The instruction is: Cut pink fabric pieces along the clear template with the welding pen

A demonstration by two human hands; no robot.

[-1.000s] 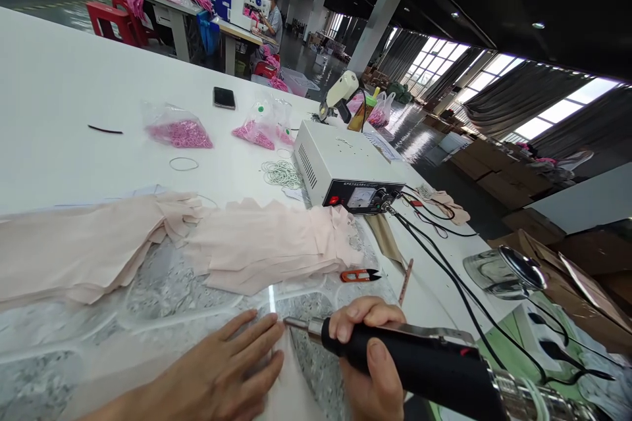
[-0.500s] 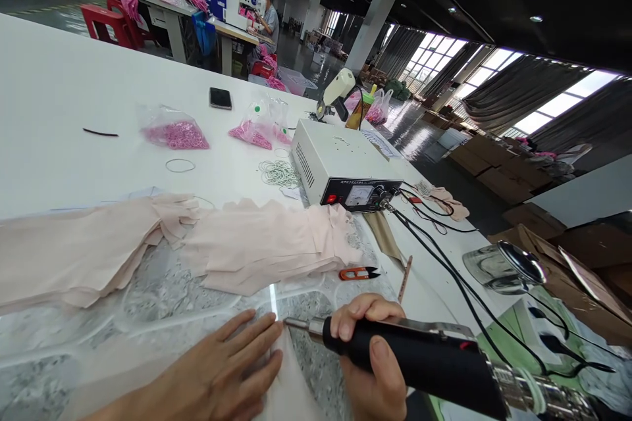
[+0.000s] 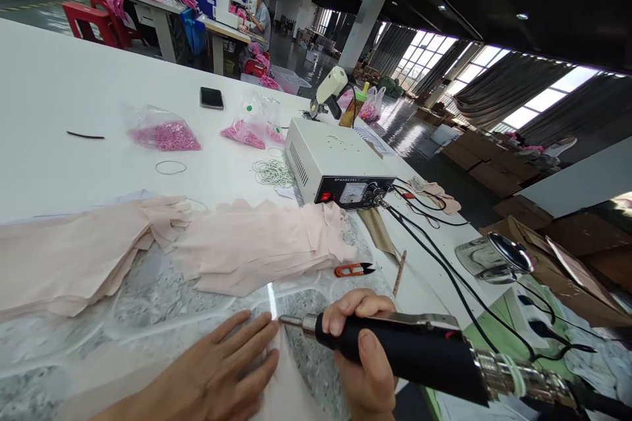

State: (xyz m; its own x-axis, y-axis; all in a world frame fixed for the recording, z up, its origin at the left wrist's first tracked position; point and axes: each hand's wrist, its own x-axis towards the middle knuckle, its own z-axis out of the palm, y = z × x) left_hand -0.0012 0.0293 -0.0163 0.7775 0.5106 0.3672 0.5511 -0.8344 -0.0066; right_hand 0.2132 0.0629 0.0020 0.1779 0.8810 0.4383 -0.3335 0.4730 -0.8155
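My left hand [image 3: 222, 365] lies flat with its fingers stretched out on a piece of pale pink fabric [image 3: 291, 388]. In my right hand [image 3: 363, 355] is a black ultrasonic hand tool [image 3: 409, 352], its cable trailing off at the lower right. The tool's thin metal tip points left, close beside my left fingertips at the fabric edge; whether it touches the cloth I cannot tell. Beyond my hands, pale pink cut pieces [image 3: 261, 240] lie in a pile, with more layers [image 3: 74, 250] to the left. Orange thread snips [image 3: 354, 270] rest past my right hand.
A beige control box [image 3: 340, 158] with a meter stands behind the pile, and black cables run from it. Bags of pink rings [image 3: 168, 135], a phone [image 3: 211, 98] and pale elastic loops [image 3: 272, 173] lie on the white table [image 3: 39, 99]. A clear jar [image 3: 494, 256] sits at right.
The view has shifted slightly, so things appear a little further left. Both hands keep nearly the same pose, and the tool tip remains beside my left fingertips.
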